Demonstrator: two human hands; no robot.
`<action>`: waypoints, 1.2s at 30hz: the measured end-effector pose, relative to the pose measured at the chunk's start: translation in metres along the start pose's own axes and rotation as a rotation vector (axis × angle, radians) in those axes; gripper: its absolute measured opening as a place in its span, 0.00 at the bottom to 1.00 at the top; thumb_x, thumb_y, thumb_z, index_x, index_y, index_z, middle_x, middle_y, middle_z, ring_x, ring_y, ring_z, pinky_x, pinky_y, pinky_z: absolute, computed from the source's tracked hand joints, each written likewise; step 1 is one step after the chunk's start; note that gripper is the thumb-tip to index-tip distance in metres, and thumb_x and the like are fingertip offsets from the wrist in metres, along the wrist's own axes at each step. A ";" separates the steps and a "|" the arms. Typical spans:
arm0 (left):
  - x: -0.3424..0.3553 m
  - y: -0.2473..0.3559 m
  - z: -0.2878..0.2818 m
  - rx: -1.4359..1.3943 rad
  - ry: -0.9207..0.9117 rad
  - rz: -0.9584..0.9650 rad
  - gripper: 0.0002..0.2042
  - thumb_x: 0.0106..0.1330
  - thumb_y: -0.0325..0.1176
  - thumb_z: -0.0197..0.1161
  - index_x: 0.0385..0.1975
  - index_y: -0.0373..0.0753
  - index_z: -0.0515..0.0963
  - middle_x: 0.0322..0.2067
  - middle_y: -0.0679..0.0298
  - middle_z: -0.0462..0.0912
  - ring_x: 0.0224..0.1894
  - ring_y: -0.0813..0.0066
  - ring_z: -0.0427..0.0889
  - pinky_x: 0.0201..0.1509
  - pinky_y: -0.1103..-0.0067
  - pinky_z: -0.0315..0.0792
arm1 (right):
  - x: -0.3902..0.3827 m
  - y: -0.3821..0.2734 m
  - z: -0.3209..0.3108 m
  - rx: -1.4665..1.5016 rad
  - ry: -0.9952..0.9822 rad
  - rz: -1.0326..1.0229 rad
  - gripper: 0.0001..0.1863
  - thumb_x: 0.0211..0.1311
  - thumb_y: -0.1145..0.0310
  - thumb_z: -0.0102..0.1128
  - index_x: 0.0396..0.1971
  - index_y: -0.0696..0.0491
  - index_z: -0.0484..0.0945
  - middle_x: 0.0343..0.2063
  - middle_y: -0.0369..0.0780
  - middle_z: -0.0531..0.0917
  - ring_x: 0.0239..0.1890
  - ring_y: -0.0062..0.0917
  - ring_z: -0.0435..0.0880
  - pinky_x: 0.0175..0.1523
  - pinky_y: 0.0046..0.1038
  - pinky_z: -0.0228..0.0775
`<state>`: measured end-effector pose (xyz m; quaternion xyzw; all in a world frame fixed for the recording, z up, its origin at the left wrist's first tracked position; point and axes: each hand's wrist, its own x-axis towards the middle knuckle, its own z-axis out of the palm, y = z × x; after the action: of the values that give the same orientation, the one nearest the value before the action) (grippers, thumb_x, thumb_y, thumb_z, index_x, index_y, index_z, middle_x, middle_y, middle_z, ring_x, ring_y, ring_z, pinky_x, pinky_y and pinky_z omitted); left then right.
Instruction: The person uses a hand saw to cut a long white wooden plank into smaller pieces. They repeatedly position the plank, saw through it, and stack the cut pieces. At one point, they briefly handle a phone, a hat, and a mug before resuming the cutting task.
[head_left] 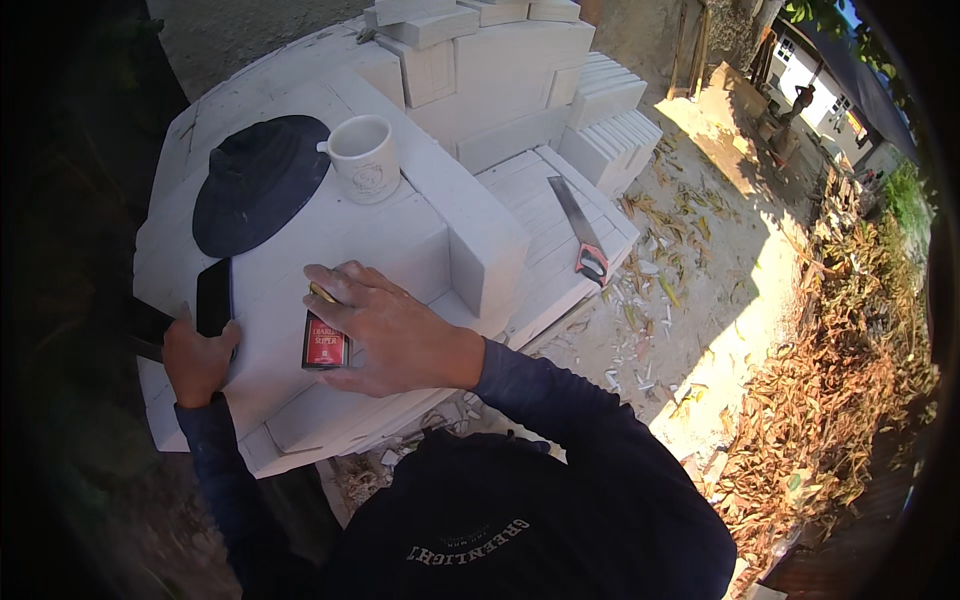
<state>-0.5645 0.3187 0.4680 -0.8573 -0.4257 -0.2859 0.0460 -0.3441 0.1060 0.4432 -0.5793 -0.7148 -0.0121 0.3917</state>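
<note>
My left hand [198, 362] is closed around the lower end of a dark smartphone [214, 299], which lies against the white blocks. My right hand [400, 335] grips a small red and black pack [327, 343], seemingly a cigarette pack, with fingers over its top and side. Something small and gold-coloured [322, 292] shows beside the fingers; I cannot make out what it is. Beyond the hands, a dark brimmed hat [262, 185] lies on the blocks. Next to it stands a white mug [363, 158], upright, its handle toward the hat.
White blocks [485, 250] form the stepped work surface, with more stacked [510, 75] behind. A handsaw [578, 228] lies on the right-hand blocks. A dark flat object [148, 325] is beside my left hand. Dry leaves [800, 400] and white scraps cover the ground at right.
</note>
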 end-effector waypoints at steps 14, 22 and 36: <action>-0.029 0.007 -0.042 -0.071 -0.067 -0.147 0.43 0.44 0.42 0.75 0.60 0.16 0.73 0.39 0.32 0.85 0.45 0.38 0.87 0.53 0.61 0.80 | 0.034 -0.016 -0.060 -0.023 0.012 -0.100 0.40 0.47 0.58 0.81 0.60 0.65 0.78 0.67 0.56 0.72 0.65 0.50 0.73 0.70 0.44 0.66; -0.033 -0.009 -0.044 -0.058 -0.241 -0.100 0.46 0.44 0.40 0.75 0.63 0.15 0.69 0.35 0.34 0.85 0.42 0.40 0.87 0.53 0.61 0.80 | 0.059 0.019 -0.162 -0.197 0.272 -0.173 0.38 0.44 0.59 0.85 0.55 0.63 0.83 0.60 0.56 0.81 0.50 0.35 0.85 0.43 0.28 0.78; -0.020 0.071 -0.056 -0.188 -0.233 -0.492 0.44 0.46 0.29 0.72 0.66 0.14 0.65 0.35 0.45 0.85 0.32 0.66 0.86 0.38 0.75 0.78 | 0.005 0.232 -0.278 -0.196 0.210 0.125 0.38 0.49 0.55 0.83 0.55 0.67 0.82 0.61 0.59 0.79 0.64 0.45 0.80 0.63 0.36 0.75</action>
<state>-0.5453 0.2411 0.5153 -0.7558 -0.5950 -0.2262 -0.1536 0.0016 0.0555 0.5373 -0.6537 -0.6276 -0.1180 0.4060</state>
